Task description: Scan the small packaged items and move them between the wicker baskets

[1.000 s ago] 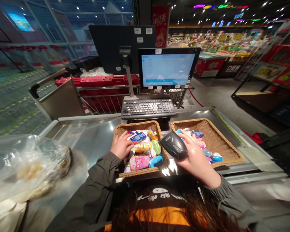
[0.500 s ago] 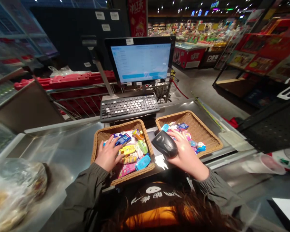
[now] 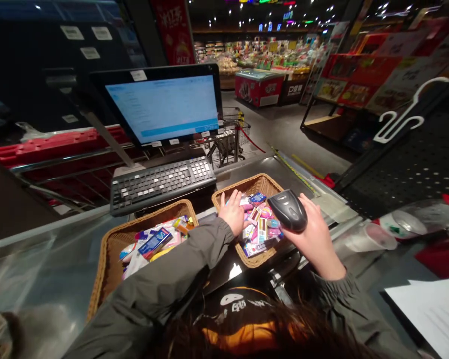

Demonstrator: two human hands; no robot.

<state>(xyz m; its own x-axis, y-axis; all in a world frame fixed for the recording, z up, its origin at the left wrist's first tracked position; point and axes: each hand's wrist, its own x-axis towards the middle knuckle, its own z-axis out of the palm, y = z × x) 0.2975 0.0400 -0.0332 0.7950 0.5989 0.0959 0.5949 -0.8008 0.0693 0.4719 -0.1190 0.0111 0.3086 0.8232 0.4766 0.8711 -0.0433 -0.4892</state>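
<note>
My right hand [image 3: 311, 234] grips a black handheld barcode scanner [image 3: 288, 210] above the right wicker basket [image 3: 251, 183]. My left hand [image 3: 232, 212] reaches across into that same basket, fingers curled down onto the small colourful packets [image 3: 257, 227] lying in it. The left wicker basket [image 3: 112, 244] holds several more packets, among them a blue box [image 3: 155, 242], and my left sleeve crosses over its near corner.
A grey keyboard [image 3: 160, 180] and a lit monitor [image 3: 164, 105] stand behind the baskets on the steel checkout counter [image 3: 30, 269]. Red crates and a rail lie at the left. A clear cup [image 3: 366, 238], a paper sheet [image 3: 434, 309] and a pegboard panel [image 3: 407, 169] are at the right.
My left hand has left the left basket and crossed into the right basket. The scanner hand lifted slightly to the right. My view swung rightward, shifting everything left.
</note>
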